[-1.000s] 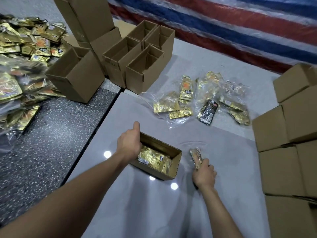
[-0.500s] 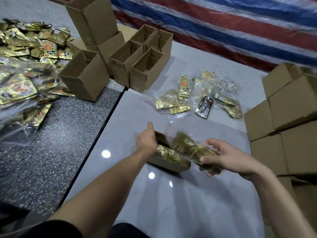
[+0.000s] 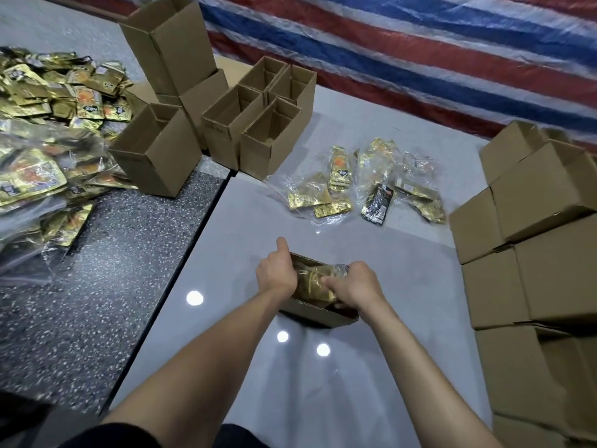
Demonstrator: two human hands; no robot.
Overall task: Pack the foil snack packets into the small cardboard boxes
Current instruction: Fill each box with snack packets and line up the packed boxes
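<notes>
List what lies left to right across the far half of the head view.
Heap of gold foil snack packets → cluster of open cardboard boxes → small scatter of bagged packets → stack of cardboard boxes.

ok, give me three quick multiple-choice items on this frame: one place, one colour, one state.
1. The closed boxes stand: A) at the person's right B) on the speckled floor C) inside a carton.
2. The odd packet among the loose gold packets is: A) red B) white C) black.
3. The right hand: A) lies flat on the floor B) holds bagged packets in the open box C) folds a flap shut.
Answers: 1 A: they fill the view's right edge. 2 C: its wrapper is black. 3 B: its fingers grip them inside the box.
</notes>
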